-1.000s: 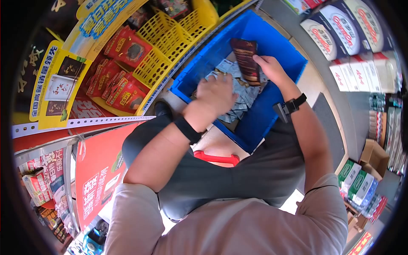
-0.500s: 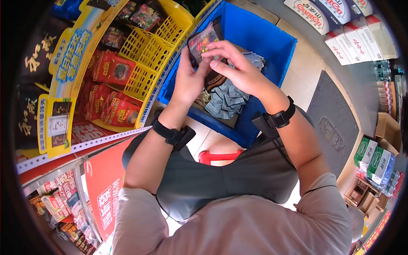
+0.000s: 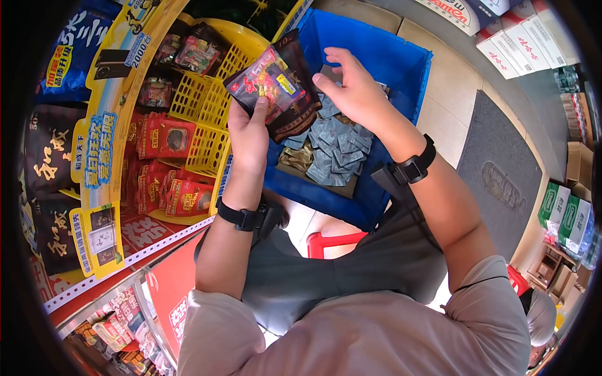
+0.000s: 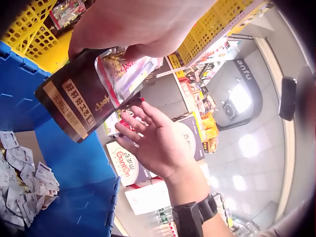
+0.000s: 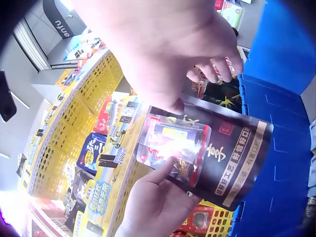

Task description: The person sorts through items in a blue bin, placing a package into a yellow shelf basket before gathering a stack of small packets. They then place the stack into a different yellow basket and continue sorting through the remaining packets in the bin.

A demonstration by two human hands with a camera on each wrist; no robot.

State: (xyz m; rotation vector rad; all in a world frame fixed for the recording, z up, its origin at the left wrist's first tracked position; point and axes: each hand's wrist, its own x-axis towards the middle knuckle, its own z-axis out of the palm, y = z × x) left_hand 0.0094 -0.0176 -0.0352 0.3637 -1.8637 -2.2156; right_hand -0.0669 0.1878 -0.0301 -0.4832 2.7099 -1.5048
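My left hand (image 3: 248, 138) grips a dark pouch (image 3: 298, 106) by its lower left side, above the near left part of the blue crate (image 3: 404, 62). A smaller clear packet with pink and red print (image 5: 185, 143) lies flat against the pouch's front, under my left thumb. My right hand (image 3: 359, 94) is off to the pouch's right, its fingers loosely bent and holding nothing. In the left wrist view that right hand (image 4: 158, 143) shows its palm, apart from the pouch (image 4: 74, 96). Many small silvery sachets (image 3: 338, 150) lie in the crate below.
Left of the crate stands a display shelf with yellow perforated baskets (image 3: 204, 100) holding red packets (image 3: 169, 138). A red handle-like bar (image 3: 316, 241) shows between my knees. Boxes (image 3: 520, 47) are stacked at the far right, beyond a grey floor mat (image 3: 501, 182).
The pouch has risen out of the crate toward the shelf. First my right hand gripped it, then both hands were on it; now my left hand alone holds it, the right having let go.
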